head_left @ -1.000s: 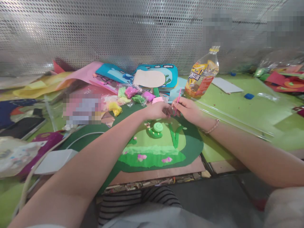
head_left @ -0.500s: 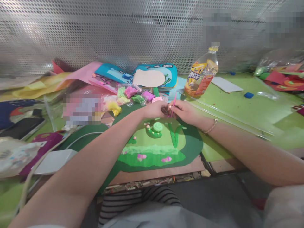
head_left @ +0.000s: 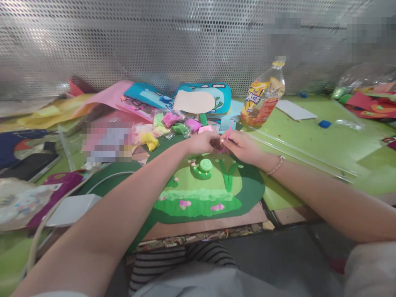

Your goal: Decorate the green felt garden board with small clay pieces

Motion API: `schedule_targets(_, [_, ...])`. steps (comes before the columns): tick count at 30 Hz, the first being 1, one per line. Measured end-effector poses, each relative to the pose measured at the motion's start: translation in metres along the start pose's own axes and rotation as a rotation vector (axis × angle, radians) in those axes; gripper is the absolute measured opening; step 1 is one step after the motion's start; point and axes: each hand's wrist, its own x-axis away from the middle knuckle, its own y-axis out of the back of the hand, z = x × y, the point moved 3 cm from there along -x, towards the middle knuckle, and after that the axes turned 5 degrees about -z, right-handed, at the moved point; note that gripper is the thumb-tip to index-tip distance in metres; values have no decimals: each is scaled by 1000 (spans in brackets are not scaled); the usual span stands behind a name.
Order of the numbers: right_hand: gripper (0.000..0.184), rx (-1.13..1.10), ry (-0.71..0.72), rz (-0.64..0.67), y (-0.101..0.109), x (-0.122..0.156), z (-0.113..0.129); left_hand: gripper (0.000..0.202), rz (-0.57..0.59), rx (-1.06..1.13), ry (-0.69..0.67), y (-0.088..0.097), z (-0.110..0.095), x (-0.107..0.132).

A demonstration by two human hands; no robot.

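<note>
In my right hand (head_left: pixel 244 147) a thin pink stick (head_left: pixel 229 130) is pinched, its upper end tilted slightly right. My left hand (head_left: pixel 202 143) is closed beside the stick's lower end, fingers curled; a small pinkish bit shows between the hands, but what the left fingers hold is unclear. Both hands are over the top part of a green craft picture (head_left: pixel 252 198). On it are a green clay snail (head_left: pixel 204 166) with a spiral shell, green clay leaves (head_left: pixel 228 177) and pink clay flowers (head_left: pixel 185 204) on a grassy strip.
Bagged clay pieces (head_left: pixel 170 119) lie behind my left hand, with blue paper cutouts (head_left: pixel 202 93) beyond. A drink bottle (head_left: pixel 262 99) stands behind my right hand, and clear rods (head_left: pixel 303 152) lie right. A phone (head_left: pixel 31 165), white box (head_left: pixel 72 209) and cable are left.
The pink stick tilts a little more to the right, and its lower part is less visible. My hands stay in nearly the same place.
</note>
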Motion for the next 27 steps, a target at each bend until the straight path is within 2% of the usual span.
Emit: schedule_targets(27, [19, 43, 41, -2, -2, 0, -2, 24, 12, 44, 14, -2, -4, 1])
